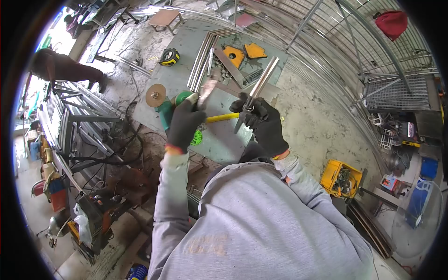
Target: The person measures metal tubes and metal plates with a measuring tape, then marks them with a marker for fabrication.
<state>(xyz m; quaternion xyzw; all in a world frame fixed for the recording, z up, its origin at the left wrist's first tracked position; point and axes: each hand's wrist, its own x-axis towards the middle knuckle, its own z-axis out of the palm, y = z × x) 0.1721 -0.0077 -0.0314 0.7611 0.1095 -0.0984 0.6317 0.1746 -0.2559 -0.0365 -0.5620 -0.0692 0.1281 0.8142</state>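
Note:
My left hand (185,122), in a black glove, is closed around a brownish flat piece (208,89) that is smeared by motion; its kind I cannot tell. My gloved right hand (262,122) grips a shiny metal tube (265,77), which slants up and to the right over the work table (219,142). Between the two hands runs a yellow handle (222,117). Beside my left hand lies a teal angle grinder (164,115), and a tan disc (156,95) shows at its far end. A bright green round tag (197,137) shows below that hand.
Farther back on the table are a tape measure (169,57), several metal tubes (201,60) and two yellow welding magnets (233,56). A yellow crate (342,178) with metal parts stands at right. Metal frames (88,119) crowd the left, near another person (65,66).

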